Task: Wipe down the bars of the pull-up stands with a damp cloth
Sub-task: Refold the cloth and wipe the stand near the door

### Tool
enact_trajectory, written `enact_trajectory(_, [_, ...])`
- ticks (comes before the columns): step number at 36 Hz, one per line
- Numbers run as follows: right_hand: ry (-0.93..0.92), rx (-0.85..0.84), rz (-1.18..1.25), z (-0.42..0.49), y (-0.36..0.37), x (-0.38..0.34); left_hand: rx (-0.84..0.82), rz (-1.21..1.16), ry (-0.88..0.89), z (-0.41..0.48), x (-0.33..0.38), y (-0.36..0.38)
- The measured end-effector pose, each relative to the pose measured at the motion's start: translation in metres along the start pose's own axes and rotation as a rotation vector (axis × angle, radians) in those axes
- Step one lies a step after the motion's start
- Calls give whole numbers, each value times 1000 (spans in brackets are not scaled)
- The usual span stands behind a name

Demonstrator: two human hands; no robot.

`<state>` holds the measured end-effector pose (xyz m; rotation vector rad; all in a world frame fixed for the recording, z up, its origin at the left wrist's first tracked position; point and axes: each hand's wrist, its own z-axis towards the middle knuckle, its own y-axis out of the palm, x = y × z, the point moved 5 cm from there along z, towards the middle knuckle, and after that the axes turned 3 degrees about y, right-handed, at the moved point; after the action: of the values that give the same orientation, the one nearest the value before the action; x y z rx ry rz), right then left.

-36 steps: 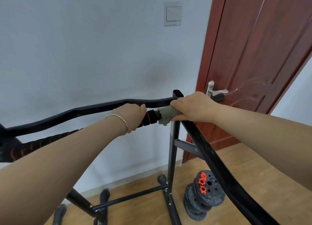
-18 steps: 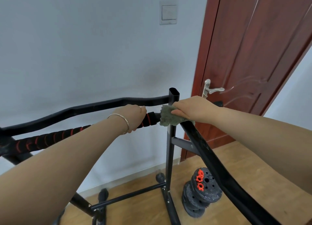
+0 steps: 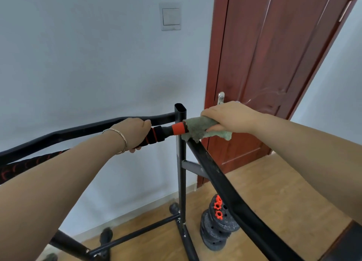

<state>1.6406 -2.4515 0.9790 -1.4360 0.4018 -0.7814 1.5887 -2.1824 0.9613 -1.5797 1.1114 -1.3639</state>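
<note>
door (image 3: 264, 65): dark red, behind the frame on the right.
stand (image 3: 181, 163): black, upright post dead centre.
weight plates (image 3: 217, 225): stacked on the floor beside the post.
left hand (image 3: 135, 132): wrapped tight round the padded bar (image 3: 156, 136).
right hand (image 3: 229, 117): gripping the cloth, pressing down.
cloth (image 3: 197, 128): green, bunched over the bar end, touching the orange collar (image 3: 178, 129).

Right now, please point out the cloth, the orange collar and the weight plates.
cloth (image 3: 197, 126): head view, bare green fold.
orange collar (image 3: 177, 129): head view, band's middle.
weight plates (image 3: 227, 224): head view, upper plate's face.
</note>
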Motion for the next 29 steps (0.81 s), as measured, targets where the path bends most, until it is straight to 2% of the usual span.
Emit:
enact_trajectory(3, [57, -28, 82, -7, 1, 12, -62, -83, -11, 1, -3, 0])
enact_trajectory(7, [12, -13, -25, -10, 9, 11, -158, -11, 25, -2, 4, 0])
enact_trajectory(10, [-12, -32, -56, -11, 8, 4, -63, 128, 162, -6, 28, -10])
enact_trajectory(14, [-28, -51, -94, -10, 3, -6, -85, 268, 375, -18, 81, -4])
enact_trajectory(18, [-8, -54, -189, -9, -6, -7, -30, 417, 373, -9, 93, 7])
enact_trajectory(21, [-66, 124, -216, -12, -12, -5, 6, 435, 375, -2, 92, 6])
enact_trajectory(24, [-104, 210, -356, -15, 0, 1, -63, 352, 365, 2, 92, 5])
enact_trajectory(27, [-35, 161, -359, -17, -4, -3, -120, 303, 361, 5, 93, 7])
enact_trajectory(29, [10, 32, -334, -13, -8, -7, -103, 376, 371, 7, 95, 9])
